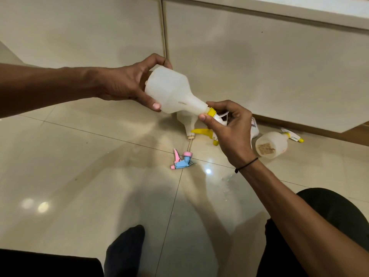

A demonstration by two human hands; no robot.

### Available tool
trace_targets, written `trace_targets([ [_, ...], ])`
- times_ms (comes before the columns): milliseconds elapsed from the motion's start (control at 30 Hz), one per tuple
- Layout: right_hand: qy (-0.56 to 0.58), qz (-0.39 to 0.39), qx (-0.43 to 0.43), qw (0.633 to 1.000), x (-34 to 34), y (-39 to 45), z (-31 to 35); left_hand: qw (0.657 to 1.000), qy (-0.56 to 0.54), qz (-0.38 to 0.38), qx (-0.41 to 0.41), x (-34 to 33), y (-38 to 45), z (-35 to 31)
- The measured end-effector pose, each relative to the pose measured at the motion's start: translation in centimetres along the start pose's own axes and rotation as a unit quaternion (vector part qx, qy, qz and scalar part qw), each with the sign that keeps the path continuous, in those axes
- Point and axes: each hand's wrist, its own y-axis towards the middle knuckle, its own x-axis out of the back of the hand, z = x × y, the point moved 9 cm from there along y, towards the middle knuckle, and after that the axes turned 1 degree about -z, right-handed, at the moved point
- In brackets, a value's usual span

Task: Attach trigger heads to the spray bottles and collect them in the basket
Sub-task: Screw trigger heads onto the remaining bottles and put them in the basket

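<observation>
I am holding the translucent white plastic spray bottle (171, 90) in the air above the glossy cream tiled floor (79, 156), tipped on its side so that its neck is pointing towards my right hand (225, 126). My left hand (123, 82) is wrapping round the wide body, thumb under and fingers over, to stop it turning. My right hand is pinching the yellow threaded collar (211, 111) of the white and yellow trigger head (220, 118) at the bottle's neck, thumb and fingers curling round it, which I judge to be the grip for screwing it on; whether it is fully seated I cannot tell. Just beyond this bottle, on the floor, another bare white bottle (186, 122) is lying with its dip tube showing, beside a loose yellow trigger head (203, 132). Nearer me than the held bottle, a pink and blue trigger head (181, 159) is waiting. To the right of it, a finished white bottle with a yellow head (271, 143) is lying on its side. No basket is showing.
</observation>
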Motion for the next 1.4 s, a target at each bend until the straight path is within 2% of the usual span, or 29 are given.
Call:
trace_targets([
  [100, 0.045, 0.027, -0.025, 0.998, -1.0, -0.2, -0.7, 0.997, 0.059, 0.009, -0.041, 0.1, 0.1, -0.5],
  [233, 0.111, 0.054, -0.085, 0.989, -2.1, -0.4, -2.1, 0.990, 0.112, -0.023, -0.087, 0.2, 0.2, -1.8],
  [333, 0.174, 0.070, -0.120, 0.975, -2.5, -0.4, -2.7, 0.968, 0.202, -0.054, -0.139, -0.1, 0.2, -3.3],
  [433, 0.181, 0.059, -0.127, 0.973, -2.3, -0.4, -2.8, 0.942, 0.264, -0.070, -0.194, -0.3, 0.2, -4.7],
  [500, 0.148, 0.042, -0.106, 0.982, -1.9, -0.4, -2.4, 0.952, 0.247, -0.062, -0.172, -0.1, 0.3, -4.4],
  [600, 0.048, 0.017, -0.042, 0.998, -1.3, -0.2, -1.1, 0.980, 0.175, -0.024, -0.086, 0.4, 0.2, -3.0],
  [733, -0.038, 0.008, 0.019, 0.999, -0.8, -0.2, 0.2, 0.991, 0.131, 0.009, -0.040, 0.9, -0.3, -1.8],
  [900, -0.033, 0.044, 0.020, 0.998, -0.8, 0.4, 0.2, 0.997, 0.067, 0.027, 0.020, 1.3, -0.5, -0.1],
  [1033, -0.041, 0.044, 0.014, 0.998, -1.0, 0.5, -0.2, 0.996, 0.081, 0.023, 0.013, 1.2, -0.3, -0.3],
  [1200, -0.045, 0.066, -0.010, 0.997, -1.4, 0.5, -1.1, 0.991, 0.126, 0.011, -0.044, 0.7, -0.3, -1.2],
  [1300, 0.024, 0.083, -0.049, 0.995, -2.0, 0.3, -1.7, 0.984, 0.161, 0.005, -0.075, 0.5, -0.3, -1.7],
  [1400, 0.116, 0.100, -0.096, 0.984, -2.6, 0.2, -2.1, 0.964, 0.237, -0.034, -0.118, 0.3, -0.1, -1.9],
])
